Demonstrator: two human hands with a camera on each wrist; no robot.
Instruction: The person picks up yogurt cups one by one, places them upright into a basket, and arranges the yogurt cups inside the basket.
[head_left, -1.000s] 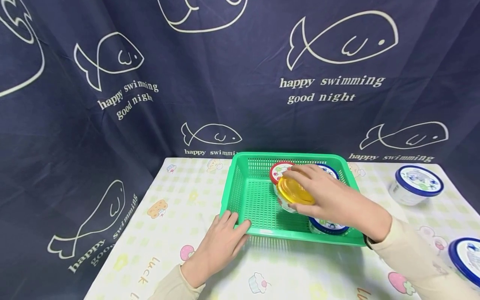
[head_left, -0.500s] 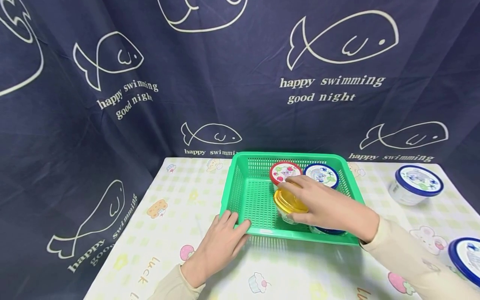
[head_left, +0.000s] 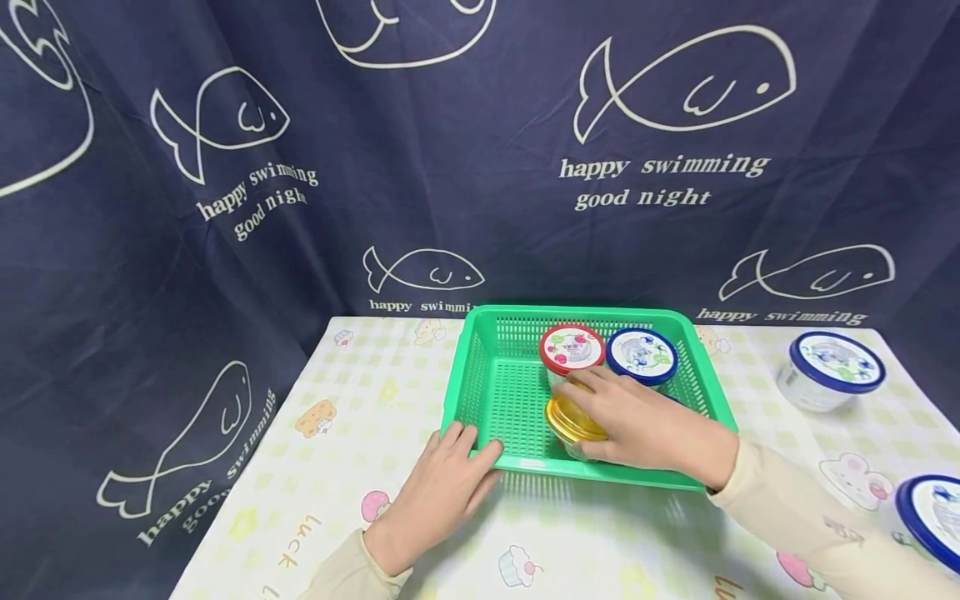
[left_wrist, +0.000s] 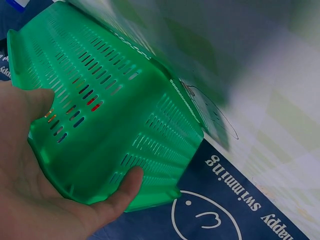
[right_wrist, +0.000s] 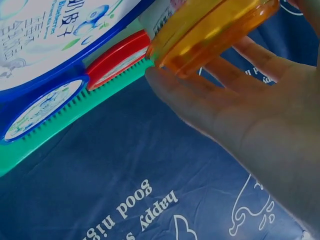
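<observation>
My right hand [head_left: 637, 421] grips a tub with a translucent yellow lid [head_left: 572, 418] inside the green basket [head_left: 585, 473], near its front wall. In the right wrist view the fingers curve round the amber lid [right_wrist: 210, 32]. Behind it stand a red-lidded tub [head_left: 572, 348] and a blue-lidded tub [head_left: 642, 353]; another blue lid is mostly hidden under my right hand. My left hand [head_left: 442, 492] holds the basket's front left corner, and the left wrist view shows thumb and fingers against the green wall [left_wrist: 115, 110].
Right of the basket stands a blue-lidded tub [head_left: 832, 367], with another [head_left: 933, 517] at the right edge of the view. A patterned cloth [head_left: 360, 400] covers the table. A dark blue fish-print curtain [head_left: 465, 167] hangs behind.
My right hand has moved the yellow-lidded tub towards the basket's front wall, uncovering the red and back blue lids. The left hand has stayed on the basket corner.
</observation>
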